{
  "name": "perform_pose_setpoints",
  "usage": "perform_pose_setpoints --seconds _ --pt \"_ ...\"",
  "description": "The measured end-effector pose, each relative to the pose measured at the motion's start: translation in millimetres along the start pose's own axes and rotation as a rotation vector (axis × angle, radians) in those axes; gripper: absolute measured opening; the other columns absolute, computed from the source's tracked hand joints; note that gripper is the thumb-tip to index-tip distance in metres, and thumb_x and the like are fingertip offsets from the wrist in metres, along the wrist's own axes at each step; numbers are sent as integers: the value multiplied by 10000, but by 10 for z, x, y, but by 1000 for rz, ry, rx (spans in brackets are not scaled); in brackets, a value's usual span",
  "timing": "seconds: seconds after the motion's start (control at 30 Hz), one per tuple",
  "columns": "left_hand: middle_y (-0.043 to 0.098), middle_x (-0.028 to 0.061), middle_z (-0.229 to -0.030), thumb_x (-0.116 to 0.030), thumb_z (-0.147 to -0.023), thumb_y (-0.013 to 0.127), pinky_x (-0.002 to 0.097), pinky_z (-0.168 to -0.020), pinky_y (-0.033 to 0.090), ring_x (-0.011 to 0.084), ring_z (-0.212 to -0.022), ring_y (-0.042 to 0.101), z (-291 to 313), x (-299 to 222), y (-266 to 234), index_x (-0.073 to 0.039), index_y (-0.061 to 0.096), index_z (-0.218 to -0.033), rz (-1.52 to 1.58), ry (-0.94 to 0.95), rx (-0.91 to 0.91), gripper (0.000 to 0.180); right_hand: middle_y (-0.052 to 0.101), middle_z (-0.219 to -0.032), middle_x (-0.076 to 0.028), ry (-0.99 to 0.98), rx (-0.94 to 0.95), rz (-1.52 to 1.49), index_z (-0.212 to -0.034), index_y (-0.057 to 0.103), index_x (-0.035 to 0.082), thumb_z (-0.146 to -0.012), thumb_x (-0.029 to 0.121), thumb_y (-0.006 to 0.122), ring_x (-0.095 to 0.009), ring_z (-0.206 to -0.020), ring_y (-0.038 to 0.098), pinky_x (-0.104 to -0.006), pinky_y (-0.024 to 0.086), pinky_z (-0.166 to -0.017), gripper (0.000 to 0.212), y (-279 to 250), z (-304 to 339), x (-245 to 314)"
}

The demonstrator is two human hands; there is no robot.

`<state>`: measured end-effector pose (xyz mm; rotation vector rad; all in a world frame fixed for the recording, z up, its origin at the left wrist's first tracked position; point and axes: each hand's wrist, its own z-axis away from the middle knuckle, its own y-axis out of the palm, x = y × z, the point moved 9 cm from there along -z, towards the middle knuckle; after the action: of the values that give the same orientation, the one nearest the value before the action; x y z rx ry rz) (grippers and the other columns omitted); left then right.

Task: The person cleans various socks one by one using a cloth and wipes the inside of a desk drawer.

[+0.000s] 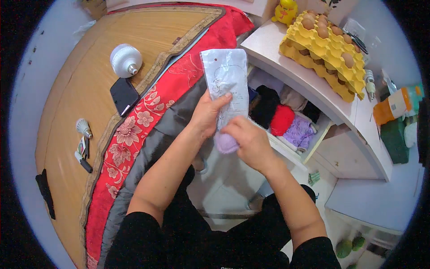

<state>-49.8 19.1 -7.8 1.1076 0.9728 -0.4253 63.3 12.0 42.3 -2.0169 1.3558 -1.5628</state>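
A flat white plastic pouch (228, 67) with printing on it is held upright before me, above the open drawer's left side. My left hand (207, 114) is closed on its left edge, thumb lying across the front. At the pouch's lower end a rounded lilac cloth bundle (225, 143) sticks out; its kind is not clear. My right hand (246, 139) pinches at that end, fingers curled against the lilac cloth. How much of the cloth lies inside the pouch is hidden.
At right, the open drawer (324, 139) holds folded black, red and lilac clothes. Yellow egg trays (313, 49) with eggs stand on the white cabinet top (264, 42). On the mat-covered bed (67, 116) at left lie a large bulb (125, 58), a phone (124, 96) and a smaller bulb (83, 127).
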Motion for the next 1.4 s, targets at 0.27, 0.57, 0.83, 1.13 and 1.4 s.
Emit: perform_pose_setpoints --seconds 0.27,0.57,0.83,1.13,1.4 --pt "581 88 -1079 -144 -824 617 371 -843 471 210 -953 583 6 48 27 -39 451 -1200 -31 -94 78 424 593 -924 -57 271 -421 -578 -979 578 36 -625 -80 588 -192 -871 590 -294 459 -782 373 -617 28 -465" --pt "572 99 -1094 -373 -922 459 372 -849 460 205 -970 567 19 273 -27 -50 471 -1192 -61 -131 -55 422 541 -967 -125 -30 -150 -70 -942 583 38 -575 -42 511 -325 -937 512 -373 424 -840 383 -217 -40 -186" --pt "582 107 -1095 -394 -914 463 400 -850 467 233 -975 580 -46 21 -149 -34 467 -1188 91 -104 -13 453 584 -833 -89 37 343 -585 -831 603 19 -606 15 547 -217 -810 587 -305 457 -749 232 -38 33 -52" --pt "577 84 -1075 -349 -928 453 360 -836 472 193 -955 572 88 199 105 -55 468 -1209 -57 -191 52 408 542 -1015 -118 -22 -344 -32 -954 585 36 -559 -35 515 -320 -995 487 -366 401 -883 407 -538 -78 -174" --pt "595 127 -1080 -341 -925 451 399 -851 478 243 -960 597 6 -46 -61 -17 476 -1181 65 -149 10 414 583 -837 -66 -37 127 -510 -886 603 37 -595 -4 514 -240 -794 580 -320 461 -731 307 -152 -20 -69"
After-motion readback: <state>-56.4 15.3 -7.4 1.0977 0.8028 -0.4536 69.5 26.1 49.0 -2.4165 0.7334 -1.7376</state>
